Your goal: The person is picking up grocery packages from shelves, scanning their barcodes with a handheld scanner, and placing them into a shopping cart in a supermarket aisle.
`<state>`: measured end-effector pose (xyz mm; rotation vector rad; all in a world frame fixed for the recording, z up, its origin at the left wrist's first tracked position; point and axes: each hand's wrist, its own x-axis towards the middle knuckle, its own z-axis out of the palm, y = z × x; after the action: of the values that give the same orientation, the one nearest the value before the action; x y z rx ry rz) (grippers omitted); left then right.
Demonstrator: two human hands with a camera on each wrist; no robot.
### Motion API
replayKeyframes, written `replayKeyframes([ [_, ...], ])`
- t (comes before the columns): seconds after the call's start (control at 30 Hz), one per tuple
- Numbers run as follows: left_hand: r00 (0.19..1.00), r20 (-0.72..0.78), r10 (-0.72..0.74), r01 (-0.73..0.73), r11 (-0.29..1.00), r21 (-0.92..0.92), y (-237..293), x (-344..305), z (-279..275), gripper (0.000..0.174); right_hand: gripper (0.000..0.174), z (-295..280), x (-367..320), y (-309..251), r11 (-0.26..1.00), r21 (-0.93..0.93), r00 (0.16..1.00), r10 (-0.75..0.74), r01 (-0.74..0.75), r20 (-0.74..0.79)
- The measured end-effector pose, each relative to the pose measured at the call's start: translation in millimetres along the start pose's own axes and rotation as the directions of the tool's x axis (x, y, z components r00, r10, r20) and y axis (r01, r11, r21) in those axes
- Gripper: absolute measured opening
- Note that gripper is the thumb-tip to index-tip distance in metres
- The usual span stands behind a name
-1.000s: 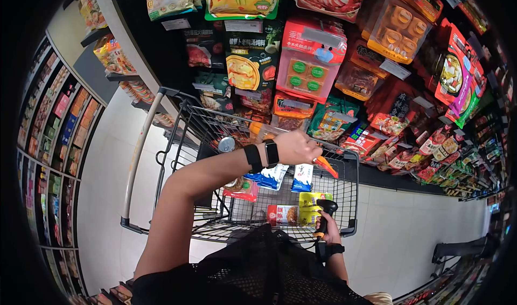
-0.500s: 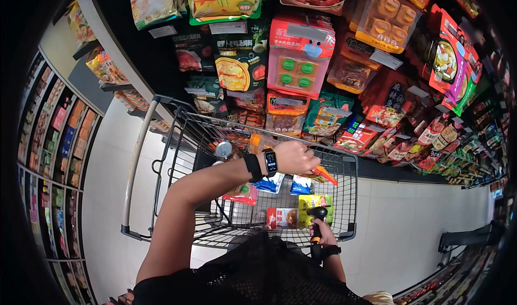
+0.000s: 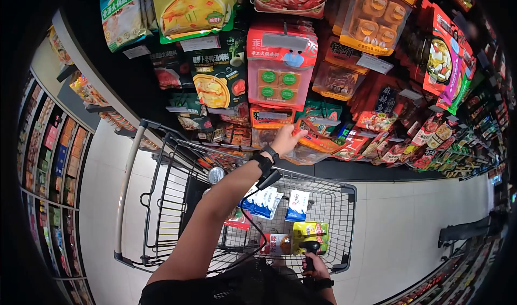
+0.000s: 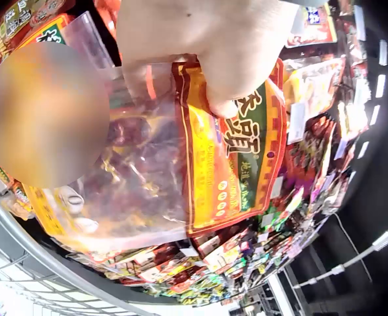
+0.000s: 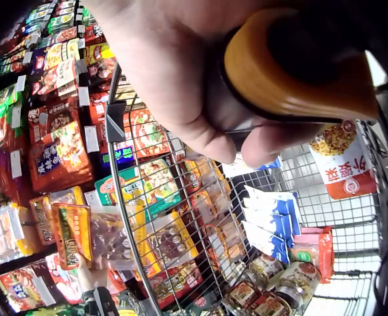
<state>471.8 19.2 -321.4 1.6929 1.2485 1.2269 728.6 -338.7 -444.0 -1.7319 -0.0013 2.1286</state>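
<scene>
My left hand (image 3: 285,142) pinches the top of a clear food packet (image 4: 141,171) with an orange and red header. In the head view, it holds the packet in front of the lower shelf rows, past the shopping cart's far rim. Dark reddish pieces show through the clear part in the left wrist view. Low over the cart's near right side, my right hand (image 3: 318,267) grips a black handheld barcode scanner (image 3: 309,247). Its orange-trimmed handle and my curled fingers fill the top of the right wrist view.
The wire shopping cart (image 3: 349,219) holds blue-and-white packets (image 3: 297,205), yellow packets (image 3: 310,233), a red-and-white packet (image 3: 280,244) and several jars (image 5: 299,280). Hanging packets such as a pink one (image 3: 281,68) fill the shelf ahead. Another shelf (image 3: 51,170) stands at far left.
My left hand has moved from over the cart toward the shelf, with the packet now in full view. My right hand with the scanner has shifted slightly down and left in the head view.
</scene>
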Motion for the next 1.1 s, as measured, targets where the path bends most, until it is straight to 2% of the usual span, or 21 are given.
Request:
replayKeyframes([
  [0.07,0.983,0.052,-0.178,0.176,0.983,0.046,-23.6,11.1,12.4,0.032,0.022,-3.6,3.5,5.9,0.999,0.040,0.999,0.029,-0.028,-0.030],
  [0.1,0.982,0.053,-0.179,0.176,0.983,0.044,-42.9,14.8,17.8,0.032,0.022,-3.0,2.0,6.9,0.998,0.047,0.998,0.046,-0.045,-0.035],
  [0.13,0.975,0.058,-0.214,0.221,0.956,-0.194,-65.1,17.7,22.2,0.028,0.022,-4.5,3.6,8.5,0.998,0.049,0.998,0.047,-0.045,-0.037],
  [0.17,0.966,0.070,-0.248,0.254,0.872,-0.419,-82.2,19.1,23.7,0.027,0.023,-6.6,5.0,10.8,0.998,0.057,0.999,0.038,-0.037,-0.008],
  [0.2,0.966,0.070,-0.248,0.254,0.871,-0.420,-93.1,16.8,21.6,0.027,0.024,-7.8,6.6,10.5,0.998,0.064,0.999,0.028,-0.029,0.020],
  [0.23,0.931,0.050,-0.362,0.351,0.850,-0.394,-104.5,10.6,17.3,0.027,0.022,-4.0,-1.2,6.8,0.997,0.040,0.998,0.066,-0.067,0.024],
  [0.27,0.885,0.024,-0.465,0.440,0.819,-0.368,-115.4,7.9,11.6,0.028,0.022,-0.6,-2.2,7.0,0.999,0.009,0.999,0.038,-0.037,-0.033],
  [0.33,0.678,-0.033,-0.734,0.715,0.670,-0.202,-148.7,8.3,2.3,0.029,0.023,-0.3,-1.3,5.6,0.999,0.016,0.998,0.048,-0.048,-0.028],
  [0.4,0.704,-0.083,-0.706,0.695,0.708,-0.124,-149.0,-0.1,-13.3,0.031,0.024,3.5,-1.3,5.7,1.000,0.007,0.998,0.023,-0.022,-0.059],
  [0.43,0.608,-0.115,-0.785,0.730,0.611,-0.306,-172.7,0.0,-17.5,0.036,0.025,5.3,-3.3,4.8,1.000,-0.008,0.996,-0.002,0.001,-0.093],
  [0.47,0.627,-0.079,-0.775,0.657,0.580,-0.481,-195.1,-3.8,-17.1,0.036,0.025,6.7,-5.8,3.0,1.000,-0.007,0.996,-0.001,0.000,-0.094],
  [0.5,0.675,-0.119,-0.728,0.630,0.652,-0.422,-223.0,-2.3,-18.3,0.033,0.026,8.9,-9.1,-0.3,0.999,-0.015,0.994,0.046,-0.048,-0.103],
  [0.53,0.720,-0.154,-0.676,0.597,0.718,-0.358,-226.9,-0.2,-21.9,0.030,0.027,10.4,-9.9,-2.4,0.995,-0.023,0.989,0.095,-0.098,-0.112],
  [0.57,0.720,-0.154,-0.677,0.599,0.717,-0.357,-230.0,1.1,-21.4,0.030,0.028,9.9,-8.0,-1.8,0.995,0.010,0.986,0.103,-0.103,-0.130],
  [0.63,0.857,-0.063,-0.512,0.430,0.778,-0.458,-169.0,5.6,-29.0,0.021,0.030,9.6,-7.1,-0.3,0.996,-0.013,0.987,0.088,-0.090,-0.137],
  [0.67,0.855,-0.059,-0.515,0.434,0.774,-0.460,-173.8,7.5,-28.3,0.021,0.032,9.1,-8.1,0.4,0.996,-0.039,0.987,0.069,-0.075,-0.145],
  [0.73,0.895,0.001,-0.447,0.354,0.707,-0.613,-181.4,8.9,-28.6,0.021,0.032,10.1,-12.1,-0.6,0.995,-0.033,0.986,0.086,-0.091,-0.143],
  [0.77,0.873,-0.009,-0.487,0.346,0.632,-0.693,-184.5,9.7,-28.5,0.018,0.033,11.7,-13.7,-3.1,0.995,-0.028,0.986,0.096,-0.101,-0.136],
  [0.87,0.843,-0.068,-0.534,0.390,0.692,-0.608,-185.2,12.6,-35.4,0.016,0.028,25.5,-24.5,-12.8,0.996,-0.051,0.985,0.064,-0.073,-0.159],
  [1.0,0.758,-0.086,-0.647,0.461,0.625,-0.630,-198.5,13.2,-40.6,0.013,0.031,11.6,-9.0,-2.4,0.996,-0.013,0.988,0.086,-0.089,-0.127],
  [1.1,0.774,-0.078,-0.629,0.440,0.622,-0.648,-174.3,14.3,-44.6,0.014,0.030,14.6,-12.4,-7.5,0.996,-0.030,0.989,0.077,-0.081,-0.124],
])
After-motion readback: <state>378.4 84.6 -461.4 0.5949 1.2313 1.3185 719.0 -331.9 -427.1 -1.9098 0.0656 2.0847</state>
